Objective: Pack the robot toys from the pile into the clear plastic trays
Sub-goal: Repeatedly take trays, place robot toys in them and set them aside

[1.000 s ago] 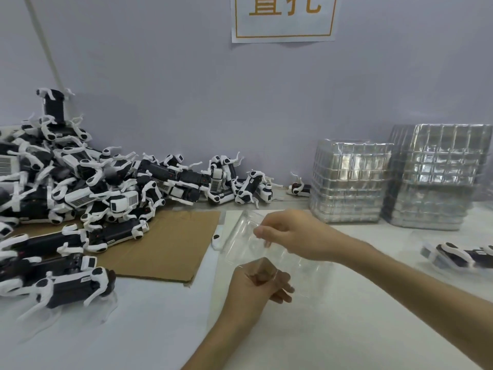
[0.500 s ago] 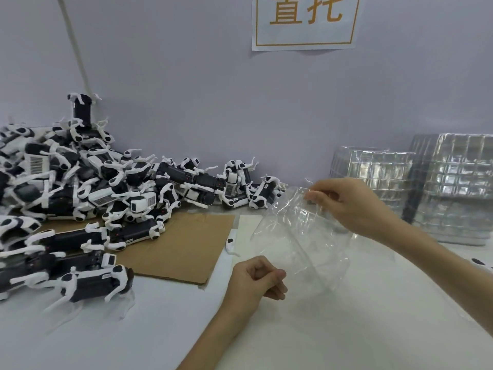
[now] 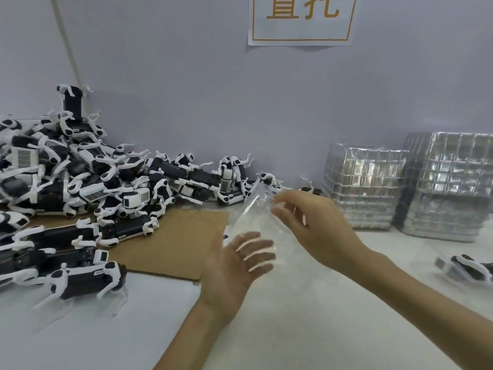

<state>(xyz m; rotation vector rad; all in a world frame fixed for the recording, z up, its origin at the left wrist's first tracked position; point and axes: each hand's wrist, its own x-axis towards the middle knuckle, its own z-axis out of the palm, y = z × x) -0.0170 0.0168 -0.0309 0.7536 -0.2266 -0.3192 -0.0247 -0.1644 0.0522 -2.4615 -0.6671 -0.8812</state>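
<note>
Here, one clear tray (image 3: 253, 220) hangs tilted over the white table (image 3: 320, 329), its top edge pinched by the right hand (image 3: 312, 228), the left hand (image 3: 234, 268) spread open at its lower end — a pile of robot toys (image 3: 88, 188), one bearing a barcode label (image 3: 25, 157), lies left, two tray stacks (image 3: 365, 193) stand right, and the wall sign (image 3: 302, 20) shows two orange characters, tops cropped.

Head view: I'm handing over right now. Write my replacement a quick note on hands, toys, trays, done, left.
Right hand pinches one clear tray, held tilted above the table. Left hand open, fingers spread at its lower edge; contact unclear.
Toy pile left, partly on cardboard; tray stacks right.
Done: one toy lies far right, seemingly packed.
Left: fill the held tray, then the pile.
</note>
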